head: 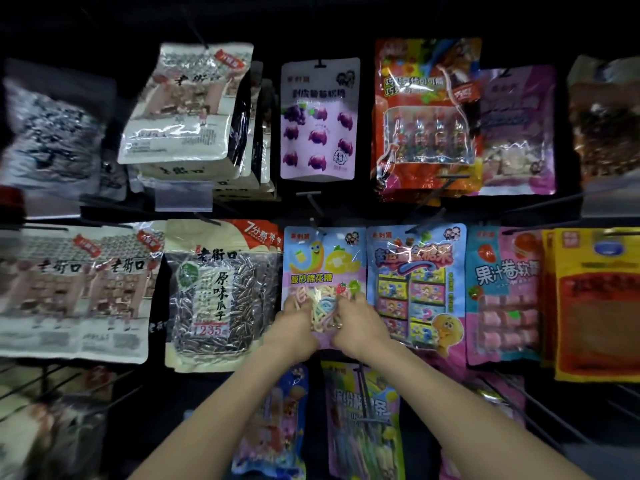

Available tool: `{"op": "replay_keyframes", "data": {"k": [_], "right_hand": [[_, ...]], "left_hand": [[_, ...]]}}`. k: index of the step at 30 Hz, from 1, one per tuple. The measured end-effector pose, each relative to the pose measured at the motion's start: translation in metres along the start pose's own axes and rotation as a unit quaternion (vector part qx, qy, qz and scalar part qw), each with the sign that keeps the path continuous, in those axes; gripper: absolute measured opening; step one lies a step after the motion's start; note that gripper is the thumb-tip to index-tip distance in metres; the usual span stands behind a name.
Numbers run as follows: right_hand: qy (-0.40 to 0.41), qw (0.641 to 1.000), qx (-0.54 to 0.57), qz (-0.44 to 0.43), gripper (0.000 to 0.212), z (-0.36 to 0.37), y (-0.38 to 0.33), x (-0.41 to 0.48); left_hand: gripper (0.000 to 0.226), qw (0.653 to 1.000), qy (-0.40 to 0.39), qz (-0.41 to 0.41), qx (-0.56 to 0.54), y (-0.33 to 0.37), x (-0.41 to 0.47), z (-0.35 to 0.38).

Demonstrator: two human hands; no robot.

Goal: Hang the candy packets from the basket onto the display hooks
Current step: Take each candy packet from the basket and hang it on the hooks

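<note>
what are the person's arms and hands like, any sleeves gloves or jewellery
The left forearm and right forearm are bare to the frame's edge: no sleeves, gloves, watch or bracelet show. The left hand wears nothing visible. A small glint on a finger of the right hand may be a ring; too blurred to tell.

The candy packet [323, 271] is a flat pouch in light blue and pink. It has a yellow smiling cartoon figure on top and a clear window below, where twisted ropes in pastel colours are seen. It is upright, face to the camera, in the middle row of the rack. Its top edge reaches the black display hook [316, 211] above it; whether the hole is on the hook is not clear. The left hand [294, 322] and the right hand [360, 322] grip its lower part from both sides.
</note>
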State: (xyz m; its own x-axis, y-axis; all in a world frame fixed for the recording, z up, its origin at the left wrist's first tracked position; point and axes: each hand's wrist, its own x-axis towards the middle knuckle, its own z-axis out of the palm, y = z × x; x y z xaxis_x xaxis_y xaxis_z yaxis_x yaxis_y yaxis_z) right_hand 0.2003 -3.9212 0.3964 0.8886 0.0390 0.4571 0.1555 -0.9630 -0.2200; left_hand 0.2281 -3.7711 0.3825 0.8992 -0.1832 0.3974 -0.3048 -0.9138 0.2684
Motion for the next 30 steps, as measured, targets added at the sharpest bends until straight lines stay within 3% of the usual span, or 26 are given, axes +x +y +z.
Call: {"op": "replay_keyframes", "data": {"k": [3, 13, 17, 22, 30], "right_hand": [[-0.022, 1.0, 0.018, -0.008, 0.068, -0.012, 0.004, -0.012], [-0.035, 0.989, 0.1, -0.099, 0.102, -0.063, 0.032, -0.109], [-0.048, 0.985, 0.113, -0.119, 0.106, -0.08, 0.055, -0.174], [-0.072, 0.982, 0.116, -0.127, 0.103, -0.069, 0.095, -0.269], [-0.193, 0.975, 0.027, -0.104, 0.104, -0.015, 0.17, -0.397]], "left_hand": [[0.089, 1.0, -0.019, 0.005, 0.013, 0.0, -0.015, -0.011], [0.084, 0.996, 0.034, 0.061, 0.058, 0.032, -0.116, -0.03], [0.081, 0.994, 0.042, 0.1, 0.011, 0.051, -0.168, -0.023], [0.08, 0.991, 0.026, 0.133, -0.004, 0.074, -0.241, 0.013], [0.087, 0.976, -0.06, 0.196, 0.072, 0.09, -0.344, 0.109]]}}
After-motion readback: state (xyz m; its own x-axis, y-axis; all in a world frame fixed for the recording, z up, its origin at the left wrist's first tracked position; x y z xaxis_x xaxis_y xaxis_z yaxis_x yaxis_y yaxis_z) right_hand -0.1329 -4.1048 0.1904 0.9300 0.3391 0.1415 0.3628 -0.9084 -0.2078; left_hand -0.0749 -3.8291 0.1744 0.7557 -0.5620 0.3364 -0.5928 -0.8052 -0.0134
